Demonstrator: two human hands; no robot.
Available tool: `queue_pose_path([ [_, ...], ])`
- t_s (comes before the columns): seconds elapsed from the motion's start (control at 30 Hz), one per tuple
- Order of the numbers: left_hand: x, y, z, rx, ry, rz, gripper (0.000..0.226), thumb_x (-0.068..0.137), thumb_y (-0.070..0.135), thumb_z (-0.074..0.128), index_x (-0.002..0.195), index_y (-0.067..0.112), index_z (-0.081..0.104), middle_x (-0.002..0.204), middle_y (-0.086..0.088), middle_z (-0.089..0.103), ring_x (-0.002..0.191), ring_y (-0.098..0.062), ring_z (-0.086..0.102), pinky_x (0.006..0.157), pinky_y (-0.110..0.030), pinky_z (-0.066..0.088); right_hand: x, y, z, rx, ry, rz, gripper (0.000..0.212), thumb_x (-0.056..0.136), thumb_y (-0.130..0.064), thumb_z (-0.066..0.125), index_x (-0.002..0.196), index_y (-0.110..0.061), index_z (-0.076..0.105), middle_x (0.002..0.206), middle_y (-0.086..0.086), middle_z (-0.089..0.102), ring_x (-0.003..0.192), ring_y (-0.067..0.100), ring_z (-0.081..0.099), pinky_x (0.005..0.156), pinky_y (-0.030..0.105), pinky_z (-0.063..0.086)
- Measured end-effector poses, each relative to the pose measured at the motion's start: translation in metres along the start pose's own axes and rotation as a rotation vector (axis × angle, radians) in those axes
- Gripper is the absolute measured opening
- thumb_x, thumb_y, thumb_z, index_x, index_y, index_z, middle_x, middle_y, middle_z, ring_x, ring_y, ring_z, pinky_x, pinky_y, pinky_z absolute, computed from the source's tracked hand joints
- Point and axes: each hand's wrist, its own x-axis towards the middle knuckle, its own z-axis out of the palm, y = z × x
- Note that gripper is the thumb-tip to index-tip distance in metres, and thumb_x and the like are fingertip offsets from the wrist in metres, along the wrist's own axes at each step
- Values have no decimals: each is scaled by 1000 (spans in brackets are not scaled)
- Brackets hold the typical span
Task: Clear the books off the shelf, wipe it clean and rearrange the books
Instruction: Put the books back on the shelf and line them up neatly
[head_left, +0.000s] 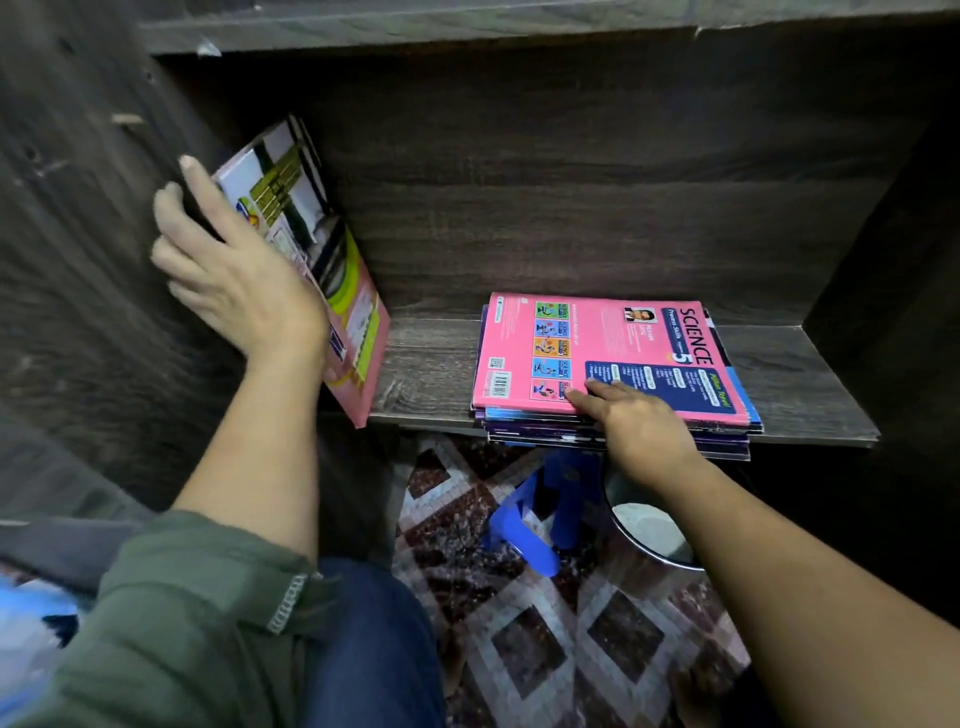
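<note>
On dark wood shelf (426, 364): my left hand (234, 280) grips leaning pink-covered books (337, 270); right hand (641, 418) lies flat on pink science book (597, 343) atop overhanging book stack (540, 423). 1 nudge dumps it floorward.

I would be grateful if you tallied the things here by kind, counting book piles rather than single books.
Book piles: 2 (leaning books, flat stack)
Hands: 2 (left hand, right hand)
Blue stool: 1
Metal bin: 1
Total: 6

dark wood shelf (426, 364), flat book stack (608, 358) at right, leaning books (332, 270) at left
</note>
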Motion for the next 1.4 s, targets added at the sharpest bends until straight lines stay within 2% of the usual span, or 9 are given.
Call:
queue_pose_path([
  [0.1,-3,0,-2,18,-33,-22,52,101,13,22,153,11,17,153,-6,29,128,-31,41,100,-38,35,-2,-2,-3,-5,-24,8,81,87,-26,69,152,-36,21,160,-3,21,146,24,22,117,39,23],
  [0.2,-4,-2,-10,15,-80,-7,58,97,11,-1,154,8,9,157,-10,20,133,-33,34,101,-42,31,-4,-2,-4,0,-25,8,86,83,-26,72,152,-35,22,160,-3,21,146,24,22,117,39,24],
  [0.3,-8,2,-10,28,-95,6,54,101,11,17,154,6,9,159,-12,16,135,-36,31,102,-47,29,-1,0,-2,5,5,2,66,96,-23,55,151,-36,23,159,-3,23,145,24,24,116,38,25],
  [0.43,-35,21,-19,63,-259,123,91,81,27,68,152,12,13,158,-15,14,137,-40,27,105,-54,27,-1,4,-3,46,20,-8,58,98,-20,49,150,-37,28,158,-2,27,143,23,28,114,37,28],
  [0.7,-117,65,-10,-61,-811,949,73,82,40,66,146,25,34,149,-5,31,133,-27,29,106,-45,28,-4,37,-12,32,-26,189,76,86,-33,68,150,-35,27,155,5,30,139,28,32,113,44,30],
  [0.87,-161,77,4,-104,-1117,1160,63,87,42,64,142,21,40,139,-6,43,128,-27,43,104,-41,40,-7,48,-14,86,-59,164,72,89,-28,66,149,-37,29,158,3,26,142,25,31,113,39,31],
  [1.2,-176,85,8,6,-929,1349,30,95,17,49,125,13,47,121,-7,57,101,-33,63,80,-42,49,-12,53,-23,165,30,157,53,91,-36,62,141,-34,45,143,1,49,128,25,48,106,37,39],
  [1.3,-175,88,5,39,-824,1361,32,94,11,48,127,13,45,119,-5,60,96,-32,66,75,-42,50,-15,56,-24,24,52,220,65,84,-47,65,143,-38,39,144,-1,45,133,24,41,111,46,28],
  [1.4,-166,94,2,54,-844,1297,34,94,8,47,128,11,43,118,-8,61,97,-35,65,77,-44,50,-17,62,-28,-56,165,395,55,90,-32,62,140,-40,41,143,1,46,132,30,38,111,59,21],
])
